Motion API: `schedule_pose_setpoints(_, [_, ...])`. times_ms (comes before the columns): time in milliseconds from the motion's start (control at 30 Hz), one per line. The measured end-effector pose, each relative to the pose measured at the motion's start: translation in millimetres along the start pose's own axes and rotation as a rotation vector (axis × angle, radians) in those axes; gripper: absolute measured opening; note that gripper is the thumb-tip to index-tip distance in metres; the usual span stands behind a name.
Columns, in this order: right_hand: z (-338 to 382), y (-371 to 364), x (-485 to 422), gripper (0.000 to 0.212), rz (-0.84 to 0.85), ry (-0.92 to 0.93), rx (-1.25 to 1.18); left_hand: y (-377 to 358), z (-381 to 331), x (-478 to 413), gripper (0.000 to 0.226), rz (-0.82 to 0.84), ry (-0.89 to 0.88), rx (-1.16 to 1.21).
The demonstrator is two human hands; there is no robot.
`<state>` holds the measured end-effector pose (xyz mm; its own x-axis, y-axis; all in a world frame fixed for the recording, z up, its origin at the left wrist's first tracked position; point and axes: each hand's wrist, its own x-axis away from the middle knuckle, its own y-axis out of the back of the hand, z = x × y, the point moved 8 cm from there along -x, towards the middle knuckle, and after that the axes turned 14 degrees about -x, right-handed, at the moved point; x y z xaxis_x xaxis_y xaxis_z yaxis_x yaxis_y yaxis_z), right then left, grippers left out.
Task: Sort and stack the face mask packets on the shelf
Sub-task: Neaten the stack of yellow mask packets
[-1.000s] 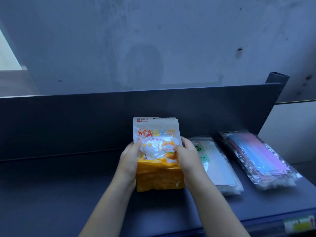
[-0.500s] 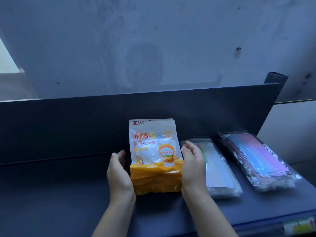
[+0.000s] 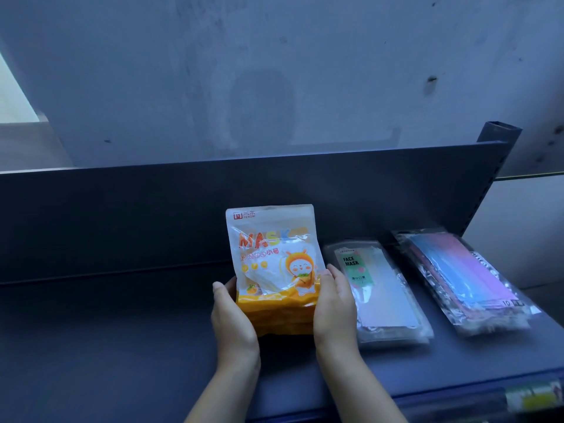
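Orange-and-white mask packets (image 3: 274, 257) sit in a stack near the middle of the shelf (image 3: 106, 331), tops tilted up toward the back panel (image 3: 122, 215), "MASK" print and a cartoon figure facing the camera. Left hand (image 3: 233, 319) lies flat against the stack's left side, fingers mostly straight, thumb up along the edge. Right hand (image 3: 332, 306) presses the right side the same way, palm inward, fingertips touching the front packet's edge. Neither hand curls round the stack; it is squeezed between the palms.

Just right of the right hand, a clear "FACE MASK" packet (image 3: 384, 288) lies flat. Further right, apart from it, a clear packet of blue-to-pink masks (image 3: 467, 276) lies flat too. A yellow-green label (image 3: 534, 395) sits on the shelf's front lip. Grey wall (image 3: 274, 71) behind.
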<state>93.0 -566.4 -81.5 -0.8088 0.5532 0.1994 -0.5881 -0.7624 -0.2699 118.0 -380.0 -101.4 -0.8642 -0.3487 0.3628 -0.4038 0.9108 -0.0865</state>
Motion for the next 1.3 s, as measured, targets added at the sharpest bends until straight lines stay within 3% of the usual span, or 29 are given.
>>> schedule_pose_setpoints(133, [-10.0,-4.5,-3.5,0.058,0.007,-0.021,-0.040,-6.4,-2.9,1.3,0.059,0.004,0.014,0.010])
schedule_pose_setpoints(300, [1.8,-12.7,-3.0,0.047,0.050,0.027,-0.038,-9.8,-14.7,-1.5,0.059,-0.024,0.021,-0.003])
schedule_pose_setpoints(433, [10.1,-7.0,-2.0,0.035,0.014,0.088,-0.090,-0.1,-21.2,7.2,0.054,-0.140,-0.070,0.046])
schedule_pose_setpoints(667, [5.8,2.6,10.5,0.051,-0.090,0.124,-0.201,-1.5,-15.9,9.1,0.048,-0.143,-0.133,0.041])
schedule_pose_setpoints(867, [11.2,-2.6,9.0,0.025,-0.024,0.206,-0.150,-2.9,-27.7,6.1,0.050,-0.193,-0.202,-0.011])
schedule_pose_setpoints(1067, [39.8,-19.8,-9.5,0.039,-0.014,0.295,-0.024,-10.4,-61.6,-0.2,0.033,-0.216,-0.309,-0.213])
schedule_pose_setpoints(1200, [49.7,-28.1,-20.9,0.024,0.017,0.324,0.045,-7.7,-70.9,-4.0,0.035,-0.211,-0.388,-0.352])
schedule_pose_setpoints(1300, [45.0,-26.4,-22.0,0.031,0.019,0.324,0.063,-4.8,-66.6,-5.8,0.037,-0.211,-0.479,-0.415])
